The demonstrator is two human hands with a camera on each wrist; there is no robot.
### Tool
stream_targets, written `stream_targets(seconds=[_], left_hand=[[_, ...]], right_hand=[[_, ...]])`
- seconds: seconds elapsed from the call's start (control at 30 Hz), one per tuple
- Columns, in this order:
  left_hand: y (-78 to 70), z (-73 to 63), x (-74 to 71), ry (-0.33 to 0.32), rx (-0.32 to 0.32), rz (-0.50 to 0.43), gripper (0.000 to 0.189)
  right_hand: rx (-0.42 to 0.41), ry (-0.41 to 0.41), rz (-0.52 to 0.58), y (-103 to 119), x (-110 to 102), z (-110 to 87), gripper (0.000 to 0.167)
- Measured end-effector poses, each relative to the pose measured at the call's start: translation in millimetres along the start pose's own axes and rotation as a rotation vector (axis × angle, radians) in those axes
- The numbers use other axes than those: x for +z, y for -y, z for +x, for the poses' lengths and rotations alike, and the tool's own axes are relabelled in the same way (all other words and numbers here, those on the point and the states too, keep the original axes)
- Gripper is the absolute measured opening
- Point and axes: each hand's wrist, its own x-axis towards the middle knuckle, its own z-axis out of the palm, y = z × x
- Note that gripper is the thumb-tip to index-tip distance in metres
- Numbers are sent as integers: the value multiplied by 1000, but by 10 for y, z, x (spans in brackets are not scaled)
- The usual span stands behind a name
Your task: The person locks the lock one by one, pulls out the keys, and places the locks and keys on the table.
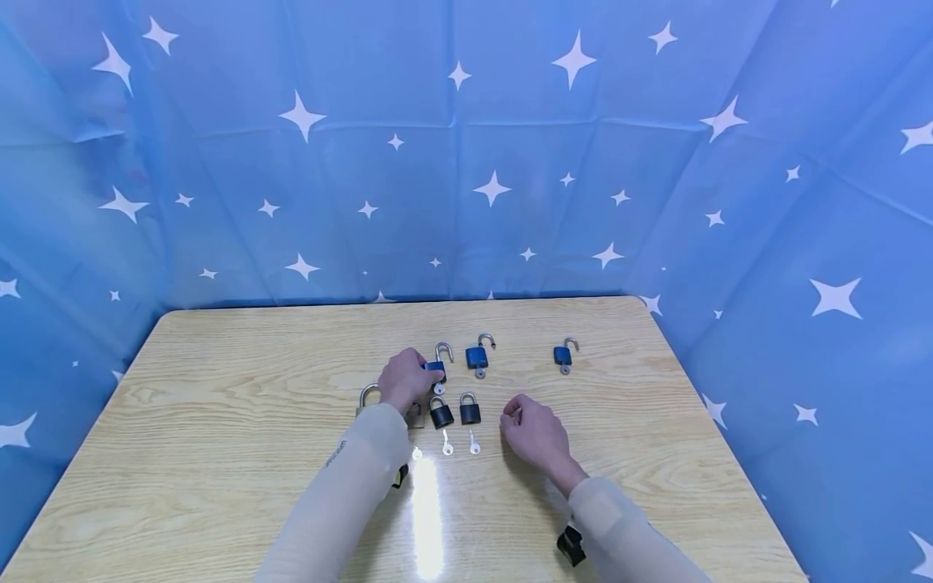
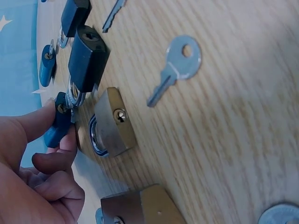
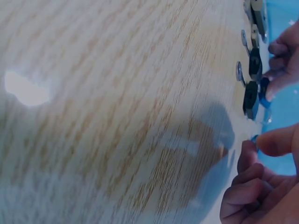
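Note:
My left hand (image 1: 403, 379) pinches a blue padlock (image 1: 436, 368) between thumb and fingers. Its shackle stands open and a key sticks out of its bottom. Just nearer to me lie two black padlocks (image 1: 440, 415) with closed shackles, a loose key (image 1: 448, 444) below each. A silver-and-brass padlock (image 2: 112, 122) is beside the left hand in the left wrist view, partly hidden by the arm in the head view. My right hand (image 1: 538, 435) hovers over the table, right of the black padlocks, its fingers loosely curled around nothing.
Two more blue padlocks with open shackles and keys in them lie farther back, one in the middle (image 1: 476, 358) and one at the right (image 1: 562, 356). A larger padlock (image 2: 145, 207) sits left of the left hand. The wooden table (image 1: 219, 364) ends at a starry blue curtain (image 1: 408, 162).

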Motion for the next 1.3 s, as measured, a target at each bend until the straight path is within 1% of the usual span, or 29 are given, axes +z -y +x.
stream_targets(seconds=[0.43,0.63,0.73,0.93,1.0,1.1,1.3], left_hand=[[61,7,-28,35,12,-44,42],[112,23,-60,43,24,-102,41],[121,13,-90,43,32,-154,40],[87,-53,-183,60,57,-307,38],[78,-81,-211,69,68,-339,38],[64,-143,-251,80,100,-347,37],[67,-308,-281,155,153,-373,33]], right_hand=[[-14,15,15,34,28,3,13],[-26,15,17,37,43,12,11],[-23,11,20,46,50,20,11],[-10,9,41,48,52,54,12],[-14,6,49,46,59,74,13],[-34,2,58,47,65,97,14],[-116,23,77,70,27,127,14]])
